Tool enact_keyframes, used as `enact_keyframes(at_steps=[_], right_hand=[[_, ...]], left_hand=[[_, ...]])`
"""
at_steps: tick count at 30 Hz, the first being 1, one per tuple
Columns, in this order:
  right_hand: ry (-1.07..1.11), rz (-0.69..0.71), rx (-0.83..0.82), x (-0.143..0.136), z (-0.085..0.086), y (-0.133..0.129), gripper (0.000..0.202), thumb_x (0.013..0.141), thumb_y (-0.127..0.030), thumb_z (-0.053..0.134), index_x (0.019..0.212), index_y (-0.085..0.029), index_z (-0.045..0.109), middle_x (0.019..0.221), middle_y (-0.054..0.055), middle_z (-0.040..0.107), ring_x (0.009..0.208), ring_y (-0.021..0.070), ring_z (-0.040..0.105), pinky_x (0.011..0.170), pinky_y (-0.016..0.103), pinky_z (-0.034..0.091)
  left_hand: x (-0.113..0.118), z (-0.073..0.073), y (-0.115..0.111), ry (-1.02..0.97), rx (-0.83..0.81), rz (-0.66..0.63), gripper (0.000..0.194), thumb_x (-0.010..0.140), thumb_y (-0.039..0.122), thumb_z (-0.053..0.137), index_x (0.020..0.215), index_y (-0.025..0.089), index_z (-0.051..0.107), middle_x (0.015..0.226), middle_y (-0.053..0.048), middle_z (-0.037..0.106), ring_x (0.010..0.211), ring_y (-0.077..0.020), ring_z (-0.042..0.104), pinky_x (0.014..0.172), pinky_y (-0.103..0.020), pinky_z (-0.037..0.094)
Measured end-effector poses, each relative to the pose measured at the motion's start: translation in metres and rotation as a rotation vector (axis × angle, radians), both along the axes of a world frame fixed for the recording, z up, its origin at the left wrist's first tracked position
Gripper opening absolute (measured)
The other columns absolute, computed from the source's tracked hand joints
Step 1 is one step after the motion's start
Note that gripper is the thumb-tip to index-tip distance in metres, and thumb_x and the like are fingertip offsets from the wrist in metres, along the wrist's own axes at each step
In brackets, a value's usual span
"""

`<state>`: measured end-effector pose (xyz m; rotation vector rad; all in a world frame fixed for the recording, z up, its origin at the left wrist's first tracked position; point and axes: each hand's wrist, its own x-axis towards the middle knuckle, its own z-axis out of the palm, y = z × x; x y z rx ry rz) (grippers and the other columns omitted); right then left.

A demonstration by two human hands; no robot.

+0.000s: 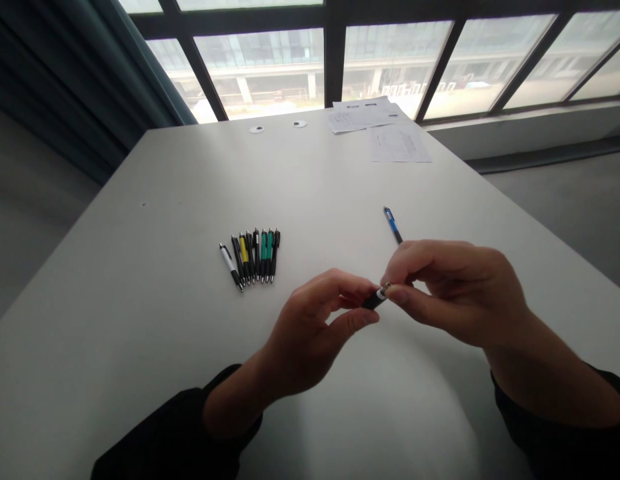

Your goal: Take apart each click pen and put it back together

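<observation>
Black sleeves (175, 433), left hand (313, 333) and right hand (463, 293) tight round cylinder (373, 301) (tip (387, 289) perhaps metallic)

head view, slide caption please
Both hands hold a small dark-and-silver piece above a white table, with pens lying side by side beyond.

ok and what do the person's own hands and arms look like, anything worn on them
Both the left hand and the right hand are bare, with no gloves, rings or watch visible. The left sleeve and right sleeve are black and plain, ending partway up the forearms.
</observation>
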<state>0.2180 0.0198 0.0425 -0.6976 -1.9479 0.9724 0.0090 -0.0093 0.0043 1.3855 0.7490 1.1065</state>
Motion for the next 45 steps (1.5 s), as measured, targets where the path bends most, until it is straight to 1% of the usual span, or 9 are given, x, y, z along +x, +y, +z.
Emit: enact_keyframes(at_steps=[5,8,12,18,22,26,29,34,45], right_hand=[[-0.101,0.009,-0.08,0.01,-0.005,0.013,0.013,0.093,-0.024,0.069,0.104,-0.018,0.068,0.078,0.003,0.068,0.066,0.0149,0.063,0.058,0.028,0.051],[-0.353,-0.028,-0.154,0.01,-0.018,0.026,0.019,0.091,-0.031,0.07,0.105,-0.017,0.068,0.083,0.004,0.069,0.067,0.0155,0.063,0.059,0.028,0.051],[-0.752,0.018,-0.151,-0.001,-0.046,0.034,0.012,0.084,-0.019,0.073,0.096,-0.018,0.072,0.097,0.007,0.07,0.078,0.0181,0.066,0.07,0.03,0.05],[-0.799,0.047,-0.166,-0.009,-0.073,0.038,0.016,0.08,-0.002,0.062,0.073,-0.016,0.067,0.081,0.005,0.069,0.069,0.016,0.062,0.064,0.027,0.047],[-0.664,0.056,-0.159,-0.002,-0.056,0.038,0.013,0.081,-0.005,0.065,0.078,-0.017,0.067,0.082,0.004,0.068,0.072,0.016,0.063,0.067,0.029,0.05],[-0.016,0.082,-0.222,0.008,-0.021,0.025,0.011,0.086,-0.011,0.07,0.092,-0.019,0.065,0.084,0.003,0.067,0.074,0.0166,0.067,0.064,0.03,0.055],[0.199,0.051,-0.109,0.01,-0.002,0.012,0.018,0.085,-0.007,0.073,0.095,-0.021,0.068,0.087,0.004,0.066,0.074,0.0175,0.068,0.063,0.032,0.057],[0.16,-0.018,-0.011,0.004,0.006,0.0,0.024,0.083,-0.004,0.074,0.1,-0.022,0.073,0.09,0.007,0.07,0.084,0.0216,0.069,0.068,0.035,0.057],[0.035,0.006,-0.009,0.006,0.007,-0.002,0.037,0.082,0.0,0.071,0.11,-0.025,0.072,0.094,0.005,0.07,0.085,0.0194,0.068,0.072,0.035,0.056]], left_hand=[[-0.001,0.004,0.0,0.037,0.014,0.039,0.012,0.089,0.013,0.074,0.099,0.017,0.07,0.099,-0.003,0.071,0.091,-0.0132,0.069,0.085,-0.025,0.059],[-0.002,0.004,0.0,0.059,0.022,0.073,0.011,0.089,0.013,0.074,0.099,0.016,0.07,0.099,-0.004,0.071,0.091,-0.0137,0.069,0.086,-0.026,0.059],[-0.003,0.003,0.0,0.042,0.034,0.073,0.013,0.089,0.012,0.073,0.1,0.017,0.069,0.099,-0.003,0.072,0.09,-0.0133,0.069,0.082,-0.025,0.059],[-0.002,0.001,-0.001,0.034,0.036,0.066,0.014,0.089,0.012,0.073,0.101,0.016,0.069,0.1,-0.004,0.072,0.09,-0.0138,0.069,0.082,-0.026,0.059],[-0.002,0.002,0.001,0.071,0.046,0.083,0.013,0.088,0.012,0.073,0.1,0.017,0.069,0.1,-0.004,0.072,0.09,-0.0138,0.069,0.084,-0.026,0.059],[-0.002,0.0,0.002,0.106,0.067,0.101,0.014,0.089,0.013,0.074,0.101,0.018,0.07,0.099,-0.003,0.072,0.09,-0.0133,0.068,0.085,-0.026,0.058],[-0.002,-0.004,0.001,0.128,0.076,0.103,0.015,0.089,0.015,0.074,0.103,0.02,0.071,0.098,-0.002,0.071,0.09,-0.0139,0.068,0.086,-0.028,0.058],[-0.002,-0.005,0.0,0.183,0.118,0.124,0.016,0.089,0.017,0.075,0.104,0.022,0.071,0.098,-0.002,0.071,0.092,-0.0155,0.067,0.087,-0.031,0.057],[-0.004,-0.002,0.001,0.191,0.158,0.106,0.017,0.089,0.018,0.074,0.107,0.02,0.073,0.101,-0.005,0.071,0.092,-0.0172,0.067,0.085,-0.033,0.058]])
